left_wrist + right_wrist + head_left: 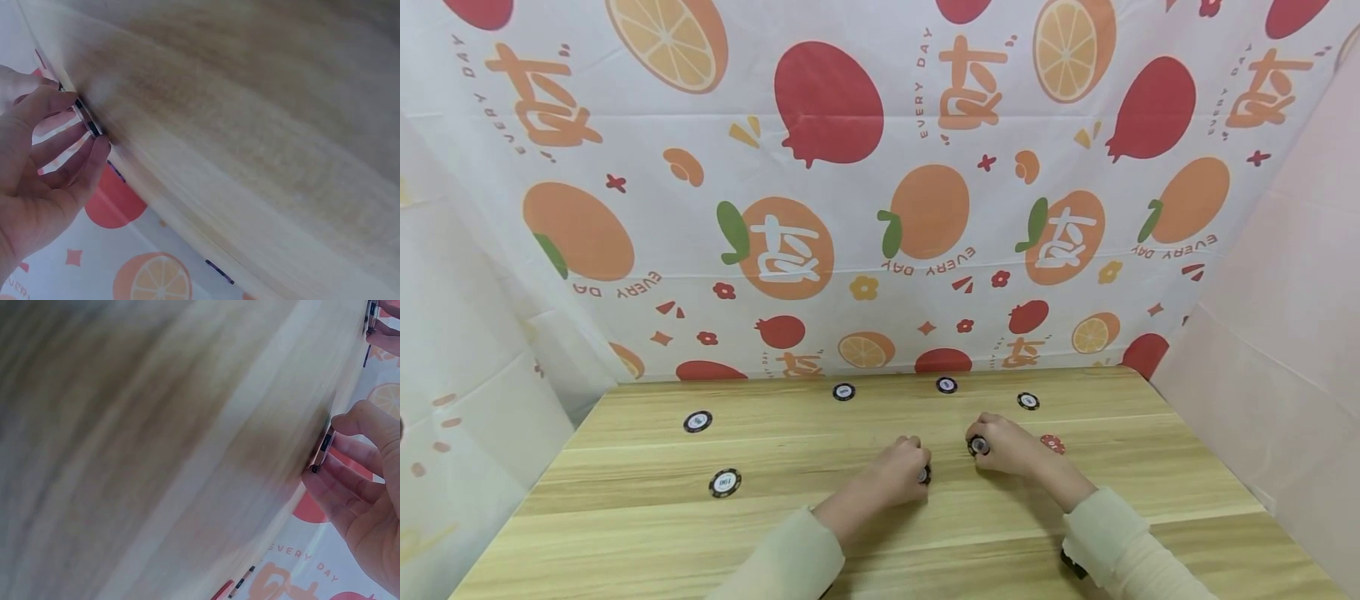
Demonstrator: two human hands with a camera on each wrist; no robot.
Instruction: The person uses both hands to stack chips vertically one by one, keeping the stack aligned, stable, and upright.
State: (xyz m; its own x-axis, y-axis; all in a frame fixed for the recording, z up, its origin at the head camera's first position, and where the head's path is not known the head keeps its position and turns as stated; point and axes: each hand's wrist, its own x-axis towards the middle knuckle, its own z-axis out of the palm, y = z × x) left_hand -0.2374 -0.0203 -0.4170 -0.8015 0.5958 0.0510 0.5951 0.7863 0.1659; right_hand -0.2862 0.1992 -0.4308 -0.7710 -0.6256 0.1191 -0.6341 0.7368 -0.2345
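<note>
My left hand (895,473) pinches a black-and-white poker chip (924,475) by its edge, near the middle of the wooden table. In the left wrist view, thumb and fingertips press on opposite sides of that chip (89,119), low over the wood. A little to the right, my right hand (1006,444) grips another black-and-white poker chip (978,445). Its thumb and fingers sit around the rim of that chip (322,450), close to the tabletop in the right wrist view. A red poker chip (1053,443) lies just behind the right wrist, partly covered.
Two black-and-white chips (697,422) (726,483) lie at the left of the table (647,517). Along the back edge are more such chips (844,392) (947,385), with another chip (1028,402) at the back right. A fruit-print cloth (865,292) hangs directly behind the table.
</note>
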